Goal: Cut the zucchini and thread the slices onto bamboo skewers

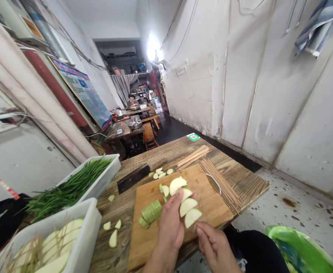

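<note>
My left hand (170,222) rests on the wooden cutting board (212,204), fingers curled, fingertips touching pale green squash slices (187,206). My right hand (213,246) is at the board's near edge, fingers pinched together close to the lowest slice (193,217); what it pinches is too thin to make out. A stack of cut green slices (151,211) lies left of my left hand. More slices (176,185) sit higher on the board.
A cleaver (134,176) lies beyond the board. Bamboo skewers (222,182) spread along the board's right side and at the back (193,156). White tubs hold chives (69,189) and skewered slices (52,246). Green bin (297,250) stands on the floor.
</note>
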The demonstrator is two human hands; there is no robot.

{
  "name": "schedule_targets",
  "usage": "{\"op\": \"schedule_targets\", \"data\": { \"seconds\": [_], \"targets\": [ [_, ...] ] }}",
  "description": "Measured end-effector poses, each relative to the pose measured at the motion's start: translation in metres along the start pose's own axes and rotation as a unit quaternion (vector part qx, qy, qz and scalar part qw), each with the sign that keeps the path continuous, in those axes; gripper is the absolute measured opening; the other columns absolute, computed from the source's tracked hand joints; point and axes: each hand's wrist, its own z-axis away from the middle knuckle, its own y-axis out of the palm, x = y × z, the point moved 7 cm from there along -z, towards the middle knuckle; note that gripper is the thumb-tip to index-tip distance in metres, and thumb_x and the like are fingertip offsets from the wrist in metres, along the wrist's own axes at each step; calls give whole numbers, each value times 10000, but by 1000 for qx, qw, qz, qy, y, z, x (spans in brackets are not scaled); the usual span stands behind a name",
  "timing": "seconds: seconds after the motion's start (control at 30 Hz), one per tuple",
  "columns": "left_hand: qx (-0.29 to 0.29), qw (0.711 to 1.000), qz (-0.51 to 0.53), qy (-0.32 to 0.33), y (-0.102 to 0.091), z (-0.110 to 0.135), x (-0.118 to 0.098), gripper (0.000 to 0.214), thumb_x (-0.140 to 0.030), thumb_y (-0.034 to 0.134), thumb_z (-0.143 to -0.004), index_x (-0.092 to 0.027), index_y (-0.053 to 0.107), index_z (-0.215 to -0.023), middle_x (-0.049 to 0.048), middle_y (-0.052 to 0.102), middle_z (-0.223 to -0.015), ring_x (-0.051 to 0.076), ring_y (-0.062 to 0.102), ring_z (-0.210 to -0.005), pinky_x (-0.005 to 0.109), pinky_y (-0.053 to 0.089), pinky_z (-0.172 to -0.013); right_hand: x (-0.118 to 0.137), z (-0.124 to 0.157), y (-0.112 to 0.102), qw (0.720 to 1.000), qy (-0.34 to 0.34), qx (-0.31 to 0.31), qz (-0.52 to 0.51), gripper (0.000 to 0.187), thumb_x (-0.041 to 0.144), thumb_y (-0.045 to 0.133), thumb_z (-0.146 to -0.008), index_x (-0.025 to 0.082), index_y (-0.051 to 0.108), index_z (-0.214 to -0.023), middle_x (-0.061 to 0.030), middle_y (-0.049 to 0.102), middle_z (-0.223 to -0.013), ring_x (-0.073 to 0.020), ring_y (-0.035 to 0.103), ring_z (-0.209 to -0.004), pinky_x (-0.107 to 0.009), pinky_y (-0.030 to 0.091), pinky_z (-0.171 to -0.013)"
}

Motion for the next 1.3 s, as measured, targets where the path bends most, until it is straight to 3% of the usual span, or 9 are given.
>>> {"op": "schedule_targets", "data": {
  "seconds": [0.27,0.4,0.6,0.83,0.97,1.1,1.3],
  "targets": [
    [5,997,68,46,-8,-4,-24,402,-523,591,-731,-193,636,-956,70,676,-861,192,630,-757,302,517,-634,4,-1,0,999,-25,27,-3,269,324,318,-946,211,430,-730,65,286,-548,-99,309,-443,-215,279,-437],
    [22,994,57,86,-7,-11,-34,279,-401,634,-740,-189,641,-922,72,672,-904,186,634,-784,289,519,-640,2,2,2,1000,-15,16,-13,291,348,317,-944,207,447,-726,68,289,-535,-96,312,-430,-214,270,-426],
    [22,995,47,79,-5,-11,-27,253,-341,657,-724,-124,645,-854,89,672,-870,185,641,-769,290,516,-654,-3,6,4,998,-6,57,-4,281,327,294,-953,204,441,-747,68,286,-542,-98,310,-431,-217,274,-433],
    [15,996,53,77,-2,-12,-26,309,-375,678,-696,-112,635,-853,89,669,-846,180,633,-733,280,503,-630,-7,6,3,1000,11,13,-3,295,373,323,-942,199,479,-761,76,263,-509,-96,282,-407,-219,251,-402],
    [27,995,83,54,-6,-9,-26,387,-473,617,-732,-161,625,-961,77,664,-876,170,622,-714,286,504,-617,-7,2,2,1000,-3,18,4,303,367,313,-946,194,490,-770,70,279,-524,-98,296,-425,-214,267,-412],
    [30,994,94,40,-21,6,-13,410,-481,608,-738,-160,622,-993,86,663,-908,186,621,-763,285,499,-645,-14,-1,8,999,2,36,0,287,354,326,-947,192,488,-775,65,311,-527,-101,326,-438,-209,298,-430],
    [-14,995,32,96,-49,29,6,365,-378,640,-744,-171,625,-1045,80,681,-875,206,625,-839,263,475,-696,-20,-1,37,998,-22,52,2,328,389,343,-938,187,600,-900,19,469,-525,-124,429,-420,-203,394,-435]
  ]
}}
